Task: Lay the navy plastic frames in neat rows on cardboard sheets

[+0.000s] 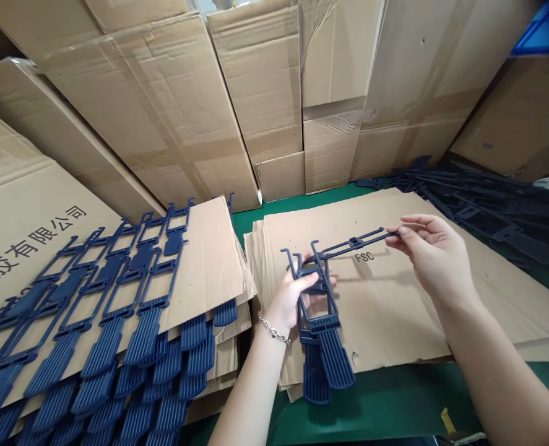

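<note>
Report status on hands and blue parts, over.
Left hand gripping blue ribbed pieces. Right hand pinching end of narrow blue frame, above cardboard sheets. Nothing seen obstructing either hand.

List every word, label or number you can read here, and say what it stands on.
"FSC": flat cardboard sheet under the hands.
"胶有限公司": cardboard at left; the character before it is cut off.
Lower text there: partly hidden by blue parts, unreadable.
Sheet's other marks: too small.

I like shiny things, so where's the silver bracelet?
In the head view, the silver bracelet is around the wrist of the left hand, which holds blue frames.
</note>
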Available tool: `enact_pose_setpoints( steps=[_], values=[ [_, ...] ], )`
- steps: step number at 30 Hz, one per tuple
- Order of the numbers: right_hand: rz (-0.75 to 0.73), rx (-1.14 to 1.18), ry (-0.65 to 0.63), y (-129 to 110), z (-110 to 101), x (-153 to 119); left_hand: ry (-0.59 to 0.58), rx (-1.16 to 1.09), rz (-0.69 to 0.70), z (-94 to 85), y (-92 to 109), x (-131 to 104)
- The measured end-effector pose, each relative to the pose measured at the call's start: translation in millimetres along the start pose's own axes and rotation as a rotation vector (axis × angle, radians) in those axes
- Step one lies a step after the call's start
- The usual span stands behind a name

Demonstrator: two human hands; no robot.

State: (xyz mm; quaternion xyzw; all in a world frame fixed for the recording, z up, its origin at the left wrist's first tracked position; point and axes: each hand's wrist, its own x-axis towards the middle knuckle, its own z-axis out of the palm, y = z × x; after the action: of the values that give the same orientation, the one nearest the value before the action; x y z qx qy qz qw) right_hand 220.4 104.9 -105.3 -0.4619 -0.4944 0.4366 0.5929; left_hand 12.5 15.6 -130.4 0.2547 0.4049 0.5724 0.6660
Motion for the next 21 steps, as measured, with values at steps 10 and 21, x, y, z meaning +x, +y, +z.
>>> enact_pose_setpoints(
  steps=[10, 21],
  values=[
    [-0.157, -0.961, -0.141, 24.9, -15.7, -1.8, -0.558, 0.149, -0.232, -7.4, 7.9, -16.8],
    [-0.315, -0.807, -0.845, 7.2, 59.5, -84.2, -0.740, 0.104, -0.251, -14.1, 6.2, -18.8]
  ],
)
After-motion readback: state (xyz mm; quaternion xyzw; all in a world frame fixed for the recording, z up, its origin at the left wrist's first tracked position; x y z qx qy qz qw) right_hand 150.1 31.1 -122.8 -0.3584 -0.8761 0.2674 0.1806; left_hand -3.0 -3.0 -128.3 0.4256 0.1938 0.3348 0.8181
